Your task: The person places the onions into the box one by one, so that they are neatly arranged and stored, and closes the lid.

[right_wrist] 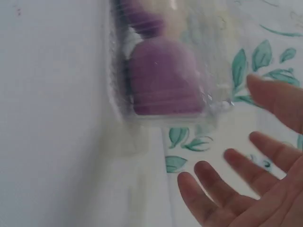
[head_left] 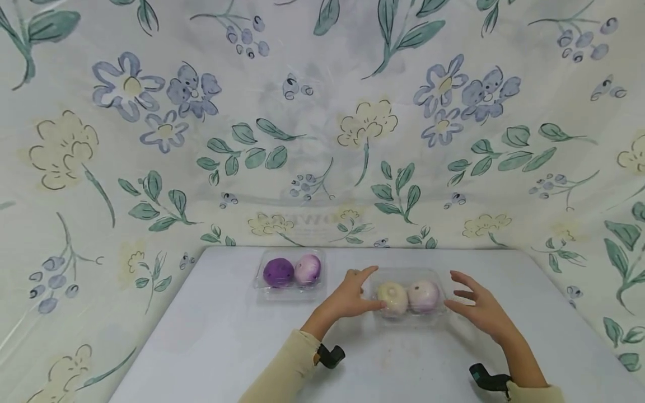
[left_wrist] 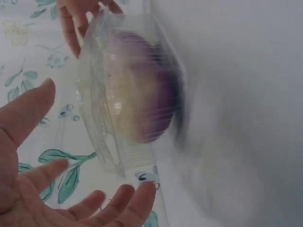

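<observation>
A clear plastic box point(head_left: 403, 273) holds two round, onion-like things: a cream one point(head_left: 392, 299) on the left and a white-and-purple one point(head_left: 424, 296) on the right. My left hand point(head_left: 349, 295) is at the box's left side, thumb and forefinger spread apart. Off the right side is my right hand point(head_left: 481, 313), its fingers loosely spread with a gap to the box. In the left wrist view, that hand's fingers point(left_wrist: 118, 203) are spread near the box without gripping it. The right wrist view has a blurred purple side point(right_wrist: 165, 78) of the contents.
Further left on the white table point(head_left: 211, 336) stands a second clear plastic box point(head_left: 289, 295). Inside are a deep purple round thing point(head_left: 278, 272) and a pale purple one point(head_left: 307, 270). A flower-printed sheet point(head_left: 322, 157) hangs behind the table's back edge.
</observation>
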The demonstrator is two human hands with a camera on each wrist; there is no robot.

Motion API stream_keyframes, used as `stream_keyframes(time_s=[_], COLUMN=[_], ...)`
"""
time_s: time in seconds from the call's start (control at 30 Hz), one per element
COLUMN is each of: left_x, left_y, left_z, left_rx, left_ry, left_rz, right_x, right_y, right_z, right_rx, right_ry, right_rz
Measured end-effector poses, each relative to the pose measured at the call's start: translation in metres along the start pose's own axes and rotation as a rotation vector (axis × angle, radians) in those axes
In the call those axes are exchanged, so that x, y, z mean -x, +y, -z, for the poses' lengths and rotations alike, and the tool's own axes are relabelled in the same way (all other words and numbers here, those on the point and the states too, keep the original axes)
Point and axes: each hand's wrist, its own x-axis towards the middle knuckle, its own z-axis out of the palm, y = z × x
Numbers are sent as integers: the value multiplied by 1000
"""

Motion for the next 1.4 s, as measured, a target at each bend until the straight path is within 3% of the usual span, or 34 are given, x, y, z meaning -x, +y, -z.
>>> stream_keyframes(time_s=[0.1,0.2,0.4,0.6,0.83,1.4], left_x=[-4,-6,-5,-12,-19,-32], left_y=[0,-4,-14,-18,-21,-30], left_z=[2,-4,-17,-12,-9,-1], left_rx=[-56,-44,-49,-36,143,272], left_ry=[33,4,-47,-33,19,132], left_rz=[-75,-102,-84,-80,19,140], right_x=[-3,-3,1,-9,-27,-67], right_y=[0,3,4,0,-2,-11], right_z=[-7,-16,-29,-32,-37,-46], right_rx=[13,33,76,99,44,-51], right_ry=[5,-21,-63,-55,-65,-93], right_rz=[81,107,66,24,22,-39])
